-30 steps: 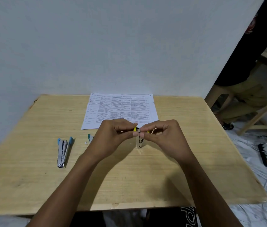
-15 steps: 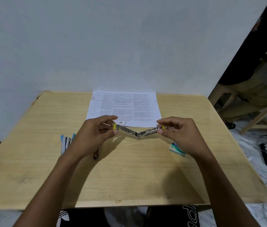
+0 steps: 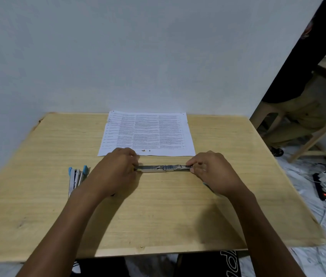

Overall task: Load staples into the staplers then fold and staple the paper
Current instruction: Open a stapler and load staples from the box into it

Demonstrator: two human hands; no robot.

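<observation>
— Stapler point(image 3: 165, 168), change? Unfolded from a shallow V to fully flat, low at the table point(image 3: 38, 196), just before the paper point(image 3: 148, 132).
— Hands? Left hand point(image 3: 116, 170) pinches one end, right hand point(image 3: 214, 172) the other. Blue stapler point(image 3: 77, 175) lies further left.

Holding stapler point(image 3: 165, 168) spread out flat.
Pinching ends w/ left hand point(image 3: 116, 170) & right hand point(image 3: 212, 172); paper point(image 3: 148, 132) just behind, blue stapler point(image 3: 76, 176) near left wrist, on table point(image 3: 158, 216).
</observation>
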